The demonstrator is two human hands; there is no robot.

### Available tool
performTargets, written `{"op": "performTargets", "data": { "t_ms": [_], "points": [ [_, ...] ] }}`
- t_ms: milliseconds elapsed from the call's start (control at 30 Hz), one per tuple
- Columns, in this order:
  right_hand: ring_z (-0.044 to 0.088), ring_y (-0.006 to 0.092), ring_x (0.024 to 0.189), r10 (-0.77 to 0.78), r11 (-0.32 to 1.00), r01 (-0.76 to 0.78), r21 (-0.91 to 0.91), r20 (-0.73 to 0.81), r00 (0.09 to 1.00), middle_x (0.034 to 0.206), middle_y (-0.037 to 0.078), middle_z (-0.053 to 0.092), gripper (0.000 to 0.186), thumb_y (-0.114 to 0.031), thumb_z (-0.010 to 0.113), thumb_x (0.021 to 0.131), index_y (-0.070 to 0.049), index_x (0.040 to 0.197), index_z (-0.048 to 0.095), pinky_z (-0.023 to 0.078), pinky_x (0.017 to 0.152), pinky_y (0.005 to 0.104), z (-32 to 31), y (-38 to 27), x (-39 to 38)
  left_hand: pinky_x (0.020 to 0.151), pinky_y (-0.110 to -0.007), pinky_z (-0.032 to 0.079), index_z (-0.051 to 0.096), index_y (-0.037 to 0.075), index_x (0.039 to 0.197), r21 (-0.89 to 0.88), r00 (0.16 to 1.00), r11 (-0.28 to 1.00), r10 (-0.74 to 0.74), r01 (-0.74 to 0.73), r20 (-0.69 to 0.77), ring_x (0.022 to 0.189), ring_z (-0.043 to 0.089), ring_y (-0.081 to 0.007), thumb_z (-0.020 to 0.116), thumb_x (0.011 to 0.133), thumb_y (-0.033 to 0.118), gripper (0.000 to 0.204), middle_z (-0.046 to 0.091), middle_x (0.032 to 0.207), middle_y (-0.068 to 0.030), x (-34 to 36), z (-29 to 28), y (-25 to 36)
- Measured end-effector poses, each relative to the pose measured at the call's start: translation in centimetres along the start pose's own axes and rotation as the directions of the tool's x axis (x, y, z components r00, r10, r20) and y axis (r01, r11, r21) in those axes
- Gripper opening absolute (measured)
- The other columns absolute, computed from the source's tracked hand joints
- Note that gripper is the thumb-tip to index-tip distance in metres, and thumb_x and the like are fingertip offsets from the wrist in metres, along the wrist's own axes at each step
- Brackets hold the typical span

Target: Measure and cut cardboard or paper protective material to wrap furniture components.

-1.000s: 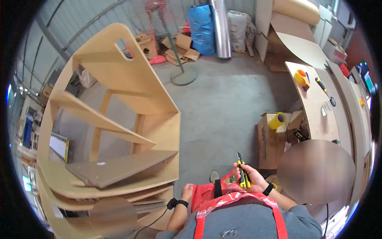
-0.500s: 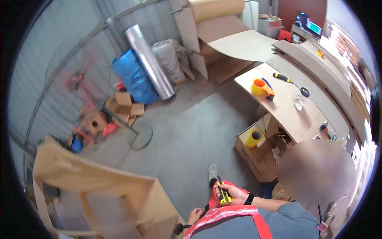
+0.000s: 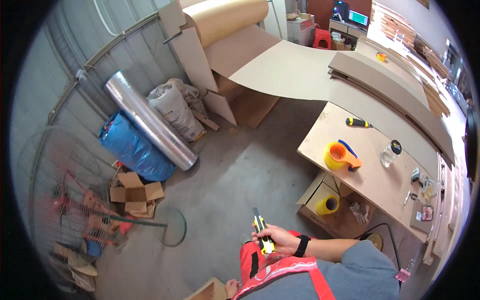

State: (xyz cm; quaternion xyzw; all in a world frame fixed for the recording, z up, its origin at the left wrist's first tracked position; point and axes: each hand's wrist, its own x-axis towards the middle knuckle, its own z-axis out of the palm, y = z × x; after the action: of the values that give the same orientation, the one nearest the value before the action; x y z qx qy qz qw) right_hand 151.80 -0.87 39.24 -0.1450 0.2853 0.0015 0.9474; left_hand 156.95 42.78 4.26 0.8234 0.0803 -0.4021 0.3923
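A black-and-yellow utility knife point(image 3: 259, 225) is gripped by the right hand point(image 3: 276, 240), with the fingers wrapped about its handle and the thumb laid along it. The knife is held in front of the red apron point(image 3: 289, 267), above the floor point(image 3: 220, 200), its blade point(image 3: 255, 211) bared and pointed away from the body. A black band point(image 3: 302, 246) is worn on the right wrist. The left hand point(image 3: 232, 288) is only partly shown at the lower edge, between the apron and a wooden piece point(image 3: 209, 291); whether its fingers are spread or closed cannot be told.

To the right, a table point(image 3: 316, 136) is occupied by an orange-and-yellow tape dispenser point(image 3: 338, 155), a tool with a black-and-yellow handle point(image 3: 357, 122) and a clear jar point(image 3: 388, 156) with a black lid. Below the table's near edge, a yellow roll point(image 3: 327, 205) is held in a cardboard box point(image 3: 316, 218).

Farther off, long boards point(image 3: 390, 95) are stacked beyond the table, and a pale sheet point(image 3: 290, 70) is stretched toward a large tan roll point(image 3: 227, 21). On the left, a silver roll point(image 3: 150, 120) is leaned against a blue bag point(image 3: 132, 152), beside a whitish sack point(image 3: 175, 115). An opened carton point(image 3: 135, 194) and a standing fan point(image 3: 65, 190) are seen nearer.
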Motion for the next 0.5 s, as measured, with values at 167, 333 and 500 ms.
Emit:
{"op": "performTargets", "data": {
  "t_ms": [167,333,500],
  "points": [
    [0.067,0.0214,0.096,0.165,0.976,-0.157,0.154,-0.047,0.985,0.112,0.016,0.062,0.028,-0.009,0.051,0.097,0.0,0.124,0.047,0.059,0.084,0.0332,1.1,-3.8,8.5,0.06,-0.036,0.054,0.067,-0.001,0.09,0.247,0.979,0.966,0.025,-0.076,0.202,0.064,0.068,-0.0201,0.06,0.084,0.017,0.02,0.069,0.071,-0.0117,9.4,-0.9,9.6],
    [0.067,0.0222,0.1,0.029,0.931,-0.017,0.365,-0.027,0.999,0.116,0.017,0.062,0.03,-0.02,0.047,0.102,0.002,0.123,0.047,0.06,0.08,0.0318,4.9,-10.4,14.5,0.058,-0.036,0.054,0.067,-0.001,0.089,0.489,0.94,0.843,0.054,-0.224,0.338,0.063,0.068,-0.0201,0.06,0.084,0.015,0.019,0.068,0.069,-0.0125,20.9,-7.3,21.7],
    [0.066,0.0219,0.093,-0.33,0.877,0.377,0.298,-0.195,0.924,0.108,0.013,0.062,0.026,-0.024,0.049,0.102,-0.008,0.122,0.053,0.061,0.075,0.0306,9.3,-17.0,17.2,0.055,-0.036,0.053,0.066,-0.002,0.087,0.559,0.948,0.766,0.249,-0.319,0.199,0.059,0.067,-0.0205,0.058,0.084,0.012,0.016,0.067,0.067,-0.0133,35.6,-14.3,40.2]
  ]
}}
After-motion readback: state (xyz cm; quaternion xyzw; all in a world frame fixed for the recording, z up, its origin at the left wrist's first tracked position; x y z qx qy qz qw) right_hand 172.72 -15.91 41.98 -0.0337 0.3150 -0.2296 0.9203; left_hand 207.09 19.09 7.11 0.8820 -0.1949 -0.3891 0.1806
